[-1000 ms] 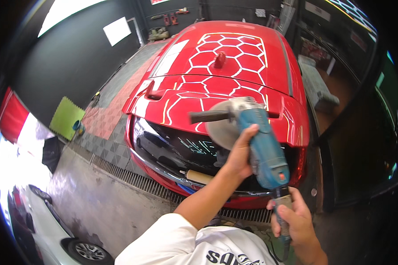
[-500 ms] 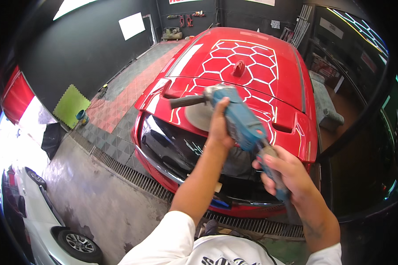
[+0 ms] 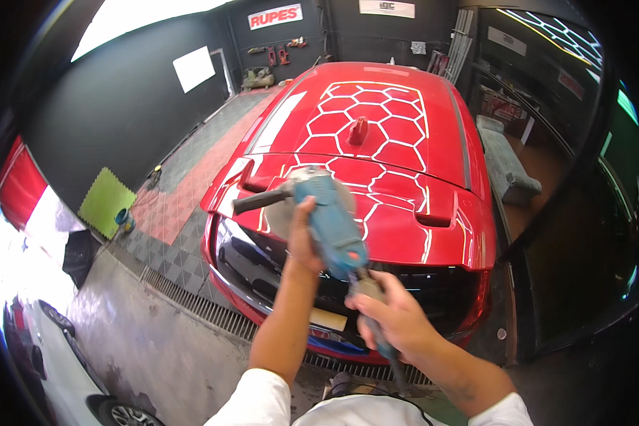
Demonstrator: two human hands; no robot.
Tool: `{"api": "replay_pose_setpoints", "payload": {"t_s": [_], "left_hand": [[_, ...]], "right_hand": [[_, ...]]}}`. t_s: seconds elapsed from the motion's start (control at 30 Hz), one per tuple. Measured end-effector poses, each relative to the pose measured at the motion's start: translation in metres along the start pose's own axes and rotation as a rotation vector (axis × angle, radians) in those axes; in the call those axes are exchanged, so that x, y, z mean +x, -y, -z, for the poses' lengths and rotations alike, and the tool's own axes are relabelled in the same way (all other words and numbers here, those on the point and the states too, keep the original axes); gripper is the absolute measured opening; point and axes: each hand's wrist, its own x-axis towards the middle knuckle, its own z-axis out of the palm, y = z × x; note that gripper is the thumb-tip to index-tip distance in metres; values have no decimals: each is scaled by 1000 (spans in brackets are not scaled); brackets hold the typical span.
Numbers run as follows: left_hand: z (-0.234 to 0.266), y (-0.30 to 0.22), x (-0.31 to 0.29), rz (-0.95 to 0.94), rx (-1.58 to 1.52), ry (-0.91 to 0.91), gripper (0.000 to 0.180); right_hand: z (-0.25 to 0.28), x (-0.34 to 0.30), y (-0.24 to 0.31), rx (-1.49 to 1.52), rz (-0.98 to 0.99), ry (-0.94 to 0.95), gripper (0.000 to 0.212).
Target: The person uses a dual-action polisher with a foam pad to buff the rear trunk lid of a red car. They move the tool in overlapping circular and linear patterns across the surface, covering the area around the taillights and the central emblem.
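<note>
A blue rotary polisher (image 3: 330,227) with a pale round pad (image 3: 280,219) is held over the rear spoiler of a red car (image 3: 319,160). My left hand (image 3: 303,238) is wrapped around the side of its body, near the metal head. A black side handle (image 3: 263,201) sticks out to the left, with no hand on it. Closed around the narrow rear grip, my right hand (image 3: 394,312) is lower and nearer to me. The body hides most of the pad, and I cannot tell whether the pad touches the paint.
A dark roof fin (image 3: 359,130) stands on the car roof. A floor grate (image 3: 192,302) runs behind the car. At the left are a green foam mat (image 3: 106,204), a blue bucket (image 3: 125,219) and a white car (image 3: 57,362). A grey sofa (image 3: 508,163) sits at the right.
The polisher and both hands have shifted left across the spoiler, with the right hand also coming nearer to me. The whole view has moved a little. Both grips stay the same.
</note>
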Motion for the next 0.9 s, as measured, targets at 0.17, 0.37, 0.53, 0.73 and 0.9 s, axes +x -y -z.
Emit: {"api": "replay_pose_setpoints", "payload": {"t_s": [0.17, 0.37, 0.53, 0.73, 0.9], "left_hand": [[-70, 102, -42, 239, -163, 66, 55], [-89, 138, -49, 302, -171, 85, 50], [-63, 79, -41, 173, -133, -4, 56], [15, -40, -22, -100, 44, -39, 71], [41, -107, -46, -128, 10, 20, 72]], "right_hand": [[61, -101, -15, -26, 65, -134, 63], [72, -134, -26, -16, 101, -241, 56], [54, -85, -17, 13, 32, -96, 63], [-15, 23, -20, -16, -25, 103, 74], [-62, 62, -17, -48, -68, 201, 67]]}}
